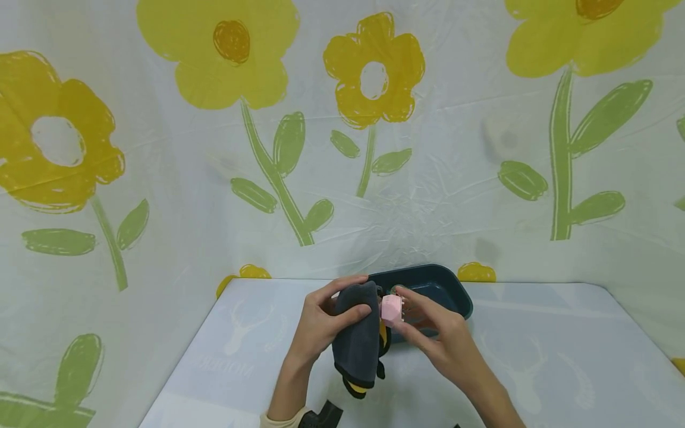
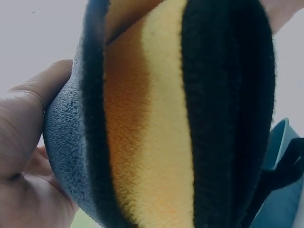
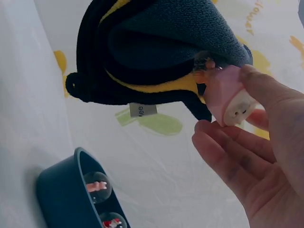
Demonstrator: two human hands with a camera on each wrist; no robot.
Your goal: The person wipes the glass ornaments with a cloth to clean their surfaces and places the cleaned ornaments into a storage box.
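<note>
My left hand (image 1: 320,324) grips a folded plush cloth (image 1: 355,339), dark grey on one side and yellow on the other, with black edging. Between the thumb and fingers of my right hand (image 1: 441,330) is a small snow globe (image 1: 392,309) with a pink faceted base. The right wrist view shows its clear dome (image 3: 204,61) against the cloth's fold, partly hidden, with a tiny figure inside. A small white animal face (image 3: 239,110) decorates the base. In the left wrist view, the cloth's yellow inner side (image 2: 161,118) fills the middle, and the globe is out of sight.
Behind my hands, on the white table (image 1: 540,339), stands a dark teal tray (image 1: 462,297). Two more small globes (image 3: 98,187) with figures inside show in it from the right wrist. A flower-printed curtain (image 1: 428,226) hangs behind the table's far edge.
</note>
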